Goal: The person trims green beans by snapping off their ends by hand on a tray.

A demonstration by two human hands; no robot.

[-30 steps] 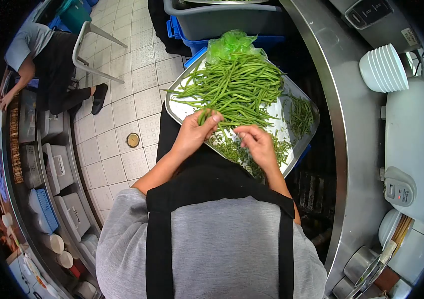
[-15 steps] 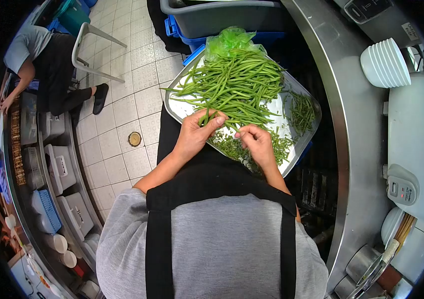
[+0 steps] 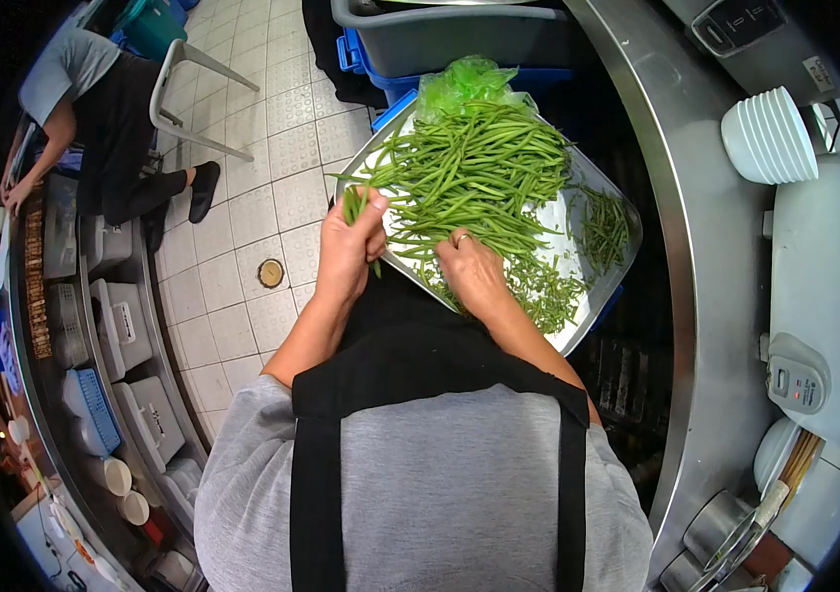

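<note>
My left hand (image 3: 349, 242) is closed around a few green beans (image 3: 353, 205) at the left edge of the metal tray (image 3: 554, 219). Their ends stick out above and below the fist. Over the near part of the tray, my right hand (image 3: 474, 271) has its fingers curled down at the lower edge of the big green bean pile (image 3: 484, 158). Its fingertips are hidden, so I cannot make out what they pinch. Short cut-off bits (image 3: 550, 296) lie beside that hand. Thin, darker beans (image 3: 603, 229) form a separate heap at the tray's right side.
A green plastic bag (image 3: 464, 84) lies at the tray's far end, before a grey tub (image 3: 469, 41). A steel counter (image 3: 672, 197) runs along the right, with stacked white bowls (image 3: 768, 136). Another person (image 3: 109, 128) bends over shelving at left, near a white stool (image 3: 165, 89).
My hands have moved apart. The left has gone left and up with beans in its fist; the right has shifted left, down onto the pile's edge. The view has shifted slightly.
</note>
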